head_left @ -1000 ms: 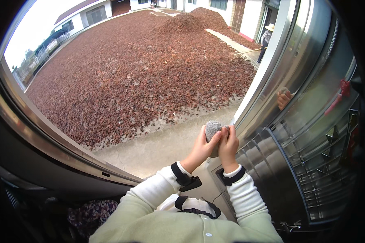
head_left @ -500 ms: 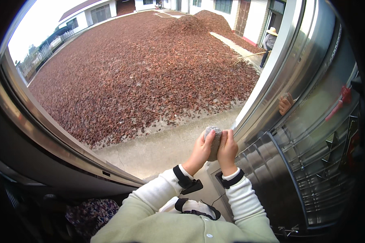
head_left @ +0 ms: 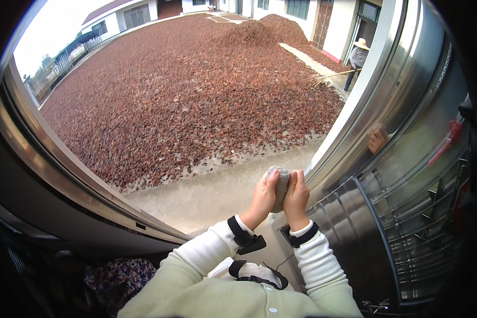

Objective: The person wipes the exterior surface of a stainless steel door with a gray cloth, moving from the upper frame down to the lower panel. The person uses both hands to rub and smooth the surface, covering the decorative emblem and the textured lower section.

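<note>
Doorway, wearer facing out. Just right of the centre of the frame, a grey lump (head_left: 281,197), rough-surfaced, sat between both hands, held clear of the ground. Left hand (head_left: 262,196) was curled round its left side, thumb laid on the upper part, fingers grasping it. Right hand (head_left: 297,195) pressed in from the right, thumb and bent fingers also grasping the lump; its far side was hidden from me. Black straps (head_left: 239,230) circled both wrists over white cuffs. Beyond, reddish-brown pieces (head_left: 185,100) covered the yard across the upper half, edged by a concrete strip (head_left: 212,193). Upper right: a person in a straw hat (head_left: 359,59) with a long pole (head_left: 331,76). Right edge: shiny metal door (head_left: 355,228). Lower left: dark patterned cloth (head_left: 119,281).
</note>
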`<state>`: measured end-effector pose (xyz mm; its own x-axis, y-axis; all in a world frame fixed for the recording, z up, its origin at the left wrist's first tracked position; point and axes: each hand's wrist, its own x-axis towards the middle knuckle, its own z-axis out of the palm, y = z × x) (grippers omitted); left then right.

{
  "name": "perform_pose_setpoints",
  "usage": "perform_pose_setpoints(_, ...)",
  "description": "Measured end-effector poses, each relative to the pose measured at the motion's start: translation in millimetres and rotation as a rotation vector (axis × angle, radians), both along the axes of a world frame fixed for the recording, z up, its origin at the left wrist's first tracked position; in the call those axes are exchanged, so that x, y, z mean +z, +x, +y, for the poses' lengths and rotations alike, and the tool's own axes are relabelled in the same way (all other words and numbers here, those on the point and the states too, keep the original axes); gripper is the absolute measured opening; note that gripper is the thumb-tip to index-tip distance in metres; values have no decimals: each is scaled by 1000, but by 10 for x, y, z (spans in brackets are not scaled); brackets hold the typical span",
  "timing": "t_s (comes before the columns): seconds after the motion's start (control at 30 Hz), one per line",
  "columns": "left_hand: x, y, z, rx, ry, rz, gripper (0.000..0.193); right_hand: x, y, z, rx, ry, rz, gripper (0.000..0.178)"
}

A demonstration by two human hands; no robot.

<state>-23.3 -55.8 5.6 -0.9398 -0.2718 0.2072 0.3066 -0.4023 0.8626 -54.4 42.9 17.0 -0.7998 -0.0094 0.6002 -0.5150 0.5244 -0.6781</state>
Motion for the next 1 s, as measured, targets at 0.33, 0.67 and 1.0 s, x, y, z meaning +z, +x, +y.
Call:
perform_pose_setpoints(0.33, -5, 35, -80, -116, -47, -106, 46, -88, 113, 69, 307, -223, -57, 43)
perform_pose_setpoints(0.67, 60, 61, -100, -245, -114, -45, 48, 62, 208, 59, 416, -223, 82, 61)
perform_pose_setpoints(1.0, 11, -107, -46, -273, -20, 49, 72, 9, 331, 74, 351, -313, 70, 57)
